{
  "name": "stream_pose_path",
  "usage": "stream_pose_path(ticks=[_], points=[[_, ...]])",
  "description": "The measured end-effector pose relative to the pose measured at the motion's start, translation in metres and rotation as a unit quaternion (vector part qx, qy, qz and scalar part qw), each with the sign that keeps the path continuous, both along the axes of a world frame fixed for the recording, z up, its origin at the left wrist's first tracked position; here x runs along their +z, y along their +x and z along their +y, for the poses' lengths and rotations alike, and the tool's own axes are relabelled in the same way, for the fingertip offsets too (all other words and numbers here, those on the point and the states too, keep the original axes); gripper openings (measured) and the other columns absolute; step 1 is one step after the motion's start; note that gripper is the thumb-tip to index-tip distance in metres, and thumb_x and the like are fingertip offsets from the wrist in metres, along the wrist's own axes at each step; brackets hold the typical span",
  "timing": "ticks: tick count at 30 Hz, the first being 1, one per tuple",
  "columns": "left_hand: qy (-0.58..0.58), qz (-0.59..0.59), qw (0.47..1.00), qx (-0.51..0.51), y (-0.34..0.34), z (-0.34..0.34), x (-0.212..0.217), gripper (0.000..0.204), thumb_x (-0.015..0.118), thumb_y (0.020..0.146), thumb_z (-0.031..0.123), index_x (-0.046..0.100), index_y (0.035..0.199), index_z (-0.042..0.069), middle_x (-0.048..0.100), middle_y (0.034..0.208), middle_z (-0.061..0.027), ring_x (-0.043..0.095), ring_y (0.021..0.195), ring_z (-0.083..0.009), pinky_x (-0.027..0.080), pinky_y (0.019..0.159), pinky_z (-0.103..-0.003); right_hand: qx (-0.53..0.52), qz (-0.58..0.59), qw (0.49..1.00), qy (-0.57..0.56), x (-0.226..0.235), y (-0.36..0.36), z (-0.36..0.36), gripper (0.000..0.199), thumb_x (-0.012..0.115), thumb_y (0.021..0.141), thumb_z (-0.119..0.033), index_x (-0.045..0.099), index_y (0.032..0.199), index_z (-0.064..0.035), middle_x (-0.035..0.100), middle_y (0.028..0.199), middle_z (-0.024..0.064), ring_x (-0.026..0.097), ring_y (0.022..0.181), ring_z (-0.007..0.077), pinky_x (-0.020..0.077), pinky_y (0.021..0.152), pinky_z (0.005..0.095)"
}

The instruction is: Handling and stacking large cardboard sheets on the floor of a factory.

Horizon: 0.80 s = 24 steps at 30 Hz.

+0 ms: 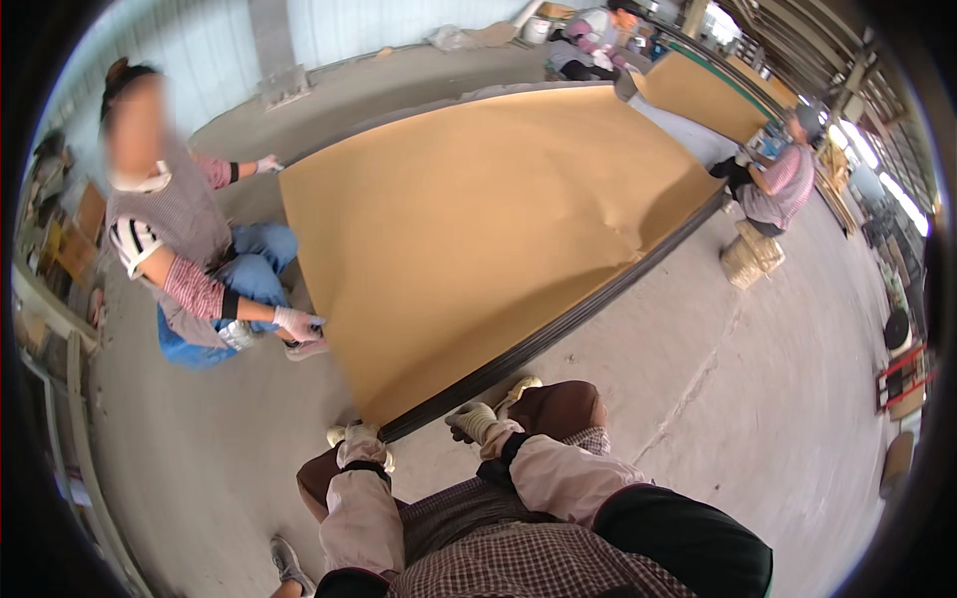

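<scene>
A large brown sheet, smooth with a few creases at its right side, lies over a low stack with dark layered edges. At its near left corner is my left hand, gloved and closed on the sheet's corner, its fingertips mostly hidden. My right hand, in a pale glove with darker fingertips, is just in front of the stack's near edge, apart from it. Its fingers are curled together; anything inside them cannot be made out. On the left, a seated person's gloved hands are at the sheet's left edge.
Another person sits on a wrapped block at the stack's right end. A third person crouches at the far end. Behind is another brown-topped stack. A metal frame stands at the left, and a shoe shows below it.
</scene>
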<state>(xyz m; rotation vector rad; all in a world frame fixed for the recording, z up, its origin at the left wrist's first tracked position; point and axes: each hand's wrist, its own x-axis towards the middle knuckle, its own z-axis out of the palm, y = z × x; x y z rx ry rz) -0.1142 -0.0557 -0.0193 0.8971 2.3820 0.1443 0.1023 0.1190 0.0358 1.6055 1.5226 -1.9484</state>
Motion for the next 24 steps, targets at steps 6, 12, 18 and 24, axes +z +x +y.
stream_pose_path(ticks=[6,12,18,24], points=[[-0.046,-0.174,0.946,0.270,0.005,0.028,0.052,0.056,0.065,0.083,0.030,0.047,0.133,0.012,0.055,0.128,-0.0148,0.053,0.118,-0.0282,0.044,0.096,-0.037,0.002,0.081,0.993,0.086,0.052,0.035,0.004,0.027,0.069,0.080,-0.025,0.065,0.089,-0.0007,0.065,0.072,0.0075,0.065,0.060,0.0174,0.0508,0.051,0.0302],[0.088,0.170,0.981,0.031,0.027,0.043,0.036,0.078,0.061,0.083,0.042,0.025,0.146,0.012,0.028,0.148,-0.0194,0.026,0.137,-0.0349,0.026,0.110,-0.046,0.157,0.083,0.910,0.374,0.124,0.118,0.008,0.025,0.063,0.083,-0.028,0.065,0.093,-0.0050,0.068,0.083,0.0131,0.067,0.072,0.0274,0.0525,0.066,0.0345],[-0.052,0.084,0.984,-0.147,0.063,0.040,0.029,0.101,0.064,0.077,0.054,0.008,0.150,0.013,0.012,0.153,-0.0203,0.010,0.143,-0.0354,0.012,0.114,-0.052,0.328,0.129,0.820,0.451,0.135,0.211,-0.033,0.016,0.058,0.084,-0.022,0.061,0.086,-0.0063,0.061,0.075,0.0134,0.062,0.070,0.0336,0.0511,0.064,0.0416],[-0.018,0.119,0.987,-0.107,0.089,0.043,0.033,0.101,0.067,0.072,0.049,0.014,0.149,0.012,0.019,0.151,-0.0206,0.018,0.140,-0.0358,0.016,0.114,-0.047,0.342,0.086,0.794,0.495,0.112,0.220,-0.043,0.022,0.059,0.082,-0.024,0.059,0.091,-0.0045,0.060,0.082,0.0153,0.061,0.076,0.0353,0.0512,0.067,0.0434]])
